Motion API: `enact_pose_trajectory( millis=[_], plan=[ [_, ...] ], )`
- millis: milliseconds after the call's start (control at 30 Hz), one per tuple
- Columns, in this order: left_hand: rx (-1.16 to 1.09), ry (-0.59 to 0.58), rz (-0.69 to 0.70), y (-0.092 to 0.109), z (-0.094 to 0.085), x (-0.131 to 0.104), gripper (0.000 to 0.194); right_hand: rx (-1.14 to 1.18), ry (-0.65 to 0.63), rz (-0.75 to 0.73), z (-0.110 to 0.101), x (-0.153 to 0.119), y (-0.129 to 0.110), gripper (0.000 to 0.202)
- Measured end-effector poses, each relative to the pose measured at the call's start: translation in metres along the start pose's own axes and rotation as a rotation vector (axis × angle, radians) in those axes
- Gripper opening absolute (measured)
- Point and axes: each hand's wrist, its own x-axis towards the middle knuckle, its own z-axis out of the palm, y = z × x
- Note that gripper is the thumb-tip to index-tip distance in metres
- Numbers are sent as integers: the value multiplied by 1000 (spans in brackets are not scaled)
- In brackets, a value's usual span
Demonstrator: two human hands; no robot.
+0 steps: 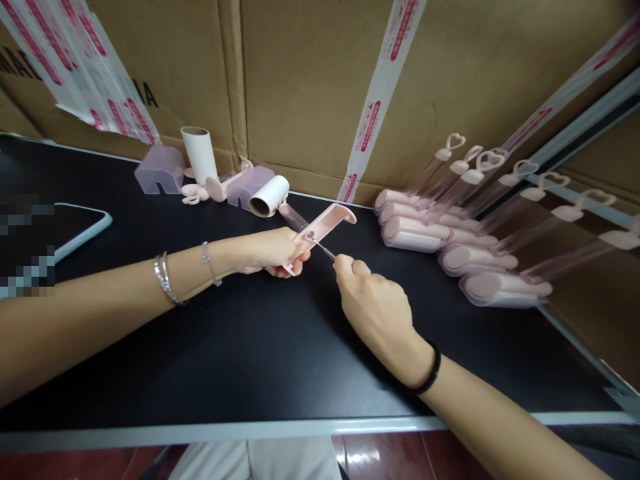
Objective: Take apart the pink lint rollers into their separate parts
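My left hand (274, 252) is closed around one end of a pale pink plastic bracket (327, 225), held above the black tabletop with its channel side facing me. Behind the bracket a clear tinted tube (294, 217) slants up to the left; whether it is joined on is hard to see. In my right hand (375, 307) is a screwdriver (325, 249), its handle hidden in my fist. The thin metal shaft points up and left, and its tip is at the hole in the middle of the bracket.
At the back stand white cardboard tubes (199, 155), purple translucent covers (161, 171) and small pink parts (195, 193). Several pink lint-roller-like pieces with heart-shaped handles (505, 287) line the right side. A phone (80, 227) lies left. Cardboard (310, 87) walls the back.
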Motion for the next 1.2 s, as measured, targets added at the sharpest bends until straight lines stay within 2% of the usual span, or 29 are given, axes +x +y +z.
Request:
enact_pose_trajectory(
  millis=[200, 267, 367, 433, 667, 833, 1200],
  plan=[
    [1, -9, -8, 1, -2, 1, 26, 315, -196, 60, 5, 8, 4, 24],
    [6, -12, -12, -1, -3, 2, 25, 301, -177, 75, 8, 7, 1, 24],
    [10, -40, 8, -4, -4, 4, 26, 127, -64, 81, 11, 3, -3, 21],
    [5, -56, 35, -7, -5, 6, 27, 87, -39, 73, 12, 2, -5, 21],
    [-25, -17, 13, -2, -1, 1, 27, 361, -217, 156, 11, 9, -8, 20],
    [-19, 45, 48, -1, 5, -4, 25, 308, -184, 184, 4, 8, -2, 19],
    [-34, 53, 66, -3, 6, -2, 28, 265, -10, 134, 8, 6, 6, 20]
  ],
)
